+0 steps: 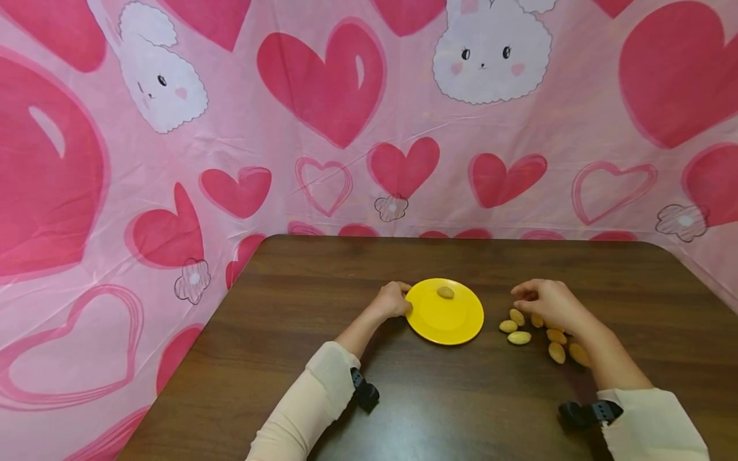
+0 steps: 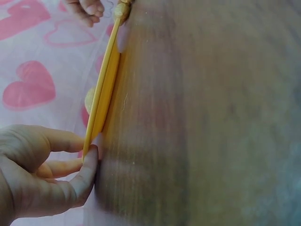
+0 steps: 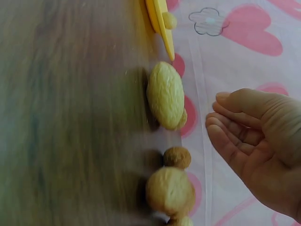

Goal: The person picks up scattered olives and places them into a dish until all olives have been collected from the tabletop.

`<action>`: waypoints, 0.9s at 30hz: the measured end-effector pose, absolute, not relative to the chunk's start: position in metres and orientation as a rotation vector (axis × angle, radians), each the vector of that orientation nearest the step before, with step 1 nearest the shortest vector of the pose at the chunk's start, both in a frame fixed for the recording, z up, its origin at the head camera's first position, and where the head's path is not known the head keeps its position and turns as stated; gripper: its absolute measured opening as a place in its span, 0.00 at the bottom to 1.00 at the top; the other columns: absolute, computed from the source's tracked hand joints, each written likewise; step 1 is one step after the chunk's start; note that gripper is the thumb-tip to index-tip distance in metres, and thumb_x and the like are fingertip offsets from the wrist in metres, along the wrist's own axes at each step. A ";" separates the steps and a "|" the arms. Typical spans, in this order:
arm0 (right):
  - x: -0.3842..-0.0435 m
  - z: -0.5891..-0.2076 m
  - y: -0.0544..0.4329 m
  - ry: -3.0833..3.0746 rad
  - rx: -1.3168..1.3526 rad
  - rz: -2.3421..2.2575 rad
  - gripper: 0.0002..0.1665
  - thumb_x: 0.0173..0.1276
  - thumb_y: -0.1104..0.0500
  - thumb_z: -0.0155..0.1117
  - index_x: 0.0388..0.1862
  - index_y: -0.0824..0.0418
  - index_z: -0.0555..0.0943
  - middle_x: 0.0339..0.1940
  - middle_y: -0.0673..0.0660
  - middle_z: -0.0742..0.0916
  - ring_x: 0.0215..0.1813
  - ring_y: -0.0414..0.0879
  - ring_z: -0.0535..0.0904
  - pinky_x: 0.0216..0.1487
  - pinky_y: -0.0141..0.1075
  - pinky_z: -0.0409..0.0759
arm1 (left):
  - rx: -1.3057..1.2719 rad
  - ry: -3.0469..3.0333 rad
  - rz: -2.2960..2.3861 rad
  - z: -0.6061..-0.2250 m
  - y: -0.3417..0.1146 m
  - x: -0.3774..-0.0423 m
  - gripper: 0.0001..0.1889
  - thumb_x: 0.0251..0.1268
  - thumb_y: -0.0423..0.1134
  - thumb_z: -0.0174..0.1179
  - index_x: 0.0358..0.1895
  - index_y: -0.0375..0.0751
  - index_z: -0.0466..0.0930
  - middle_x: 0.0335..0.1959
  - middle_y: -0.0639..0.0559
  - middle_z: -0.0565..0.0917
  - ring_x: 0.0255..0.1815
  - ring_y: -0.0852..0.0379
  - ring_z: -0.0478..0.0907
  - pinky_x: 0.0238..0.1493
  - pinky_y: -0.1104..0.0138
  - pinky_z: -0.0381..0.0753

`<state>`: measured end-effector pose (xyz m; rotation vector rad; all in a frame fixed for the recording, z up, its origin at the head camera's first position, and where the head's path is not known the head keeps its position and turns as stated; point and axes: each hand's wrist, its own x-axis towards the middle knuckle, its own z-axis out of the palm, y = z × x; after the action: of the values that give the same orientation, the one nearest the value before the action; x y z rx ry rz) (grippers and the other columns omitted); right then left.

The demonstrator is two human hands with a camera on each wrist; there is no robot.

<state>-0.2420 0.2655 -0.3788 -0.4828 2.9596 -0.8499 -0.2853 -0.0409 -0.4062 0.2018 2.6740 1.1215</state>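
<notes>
My left hand (image 1: 394,299) pinches the left rim of a round yellow plate (image 1: 444,328), thumb on one face and fingers on the other in the left wrist view. One small oval tan piece (image 1: 445,292) lies on the plate toward its far side. My right hand (image 1: 550,302) hovers above the table to the plate's right, over several wrinkled, oval, yellow-to-brown pieces like dried fruit (image 1: 519,338). Its fingers are loosely bent, with nothing seen between thumb and fingertips in the right wrist view. A greenish-yellow piece (image 3: 165,95) shows large there. The hand and forearm partly cover the group.
Everything rests on a dark wood-grain table (image 1: 455,403). A pink cloth (image 1: 357,186) printed with hearts and bunnies hangs behind and to the left. A dark strapped camera (image 1: 364,390) sits at my left wrist, another (image 1: 588,413) at my right.
</notes>
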 end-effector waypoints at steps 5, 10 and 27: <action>-0.239 -0.382 0.273 2.901 -0.488 -0.799 0.16 0.58 0.61 0.63 0.43 0.72 0.80 0.31 0.55 0.84 0.32 0.46 0.78 0.31 0.38 0.76 | 0.202 2.668 1.135 -0.406 -0.041 -0.286 0.24 0.45 0.24 0.61 0.52 0.32 0.78 0.28 0.48 0.79 0.25 0.57 0.74 0.26 0.70 0.75; -0.237 -0.385 0.275 2.846 -0.482 -0.816 0.16 0.57 0.62 0.64 0.41 0.72 0.81 0.30 0.53 0.83 0.29 0.43 0.77 0.29 0.36 0.75 | 0.212 2.669 1.138 -0.407 -0.040 -0.286 0.23 0.45 0.23 0.61 0.51 0.32 0.78 0.28 0.48 0.79 0.24 0.57 0.73 0.26 0.71 0.75; -0.243 -0.387 0.266 2.886 -0.546 -0.654 0.14 0.52 0.65 0.68 0.37 0.72 0.81 0.29 0.54 0.83 0.33 0.49 0.78 0.34 0.42 0.77 | 0.224 2.664 1.159 -0.407 -0.042 -0.285 0.23 0.44 0.23 0.61 0.51 0.31 0.78 0.27 0.48 0.79 0.24 0.57 0.74 0.26 0.70 0.76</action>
<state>-0.2427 0.2661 -0.3871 -0.5462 2.8862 -0.6537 -0.2855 -0.0418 -0.4075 0.2243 2.6638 1.1589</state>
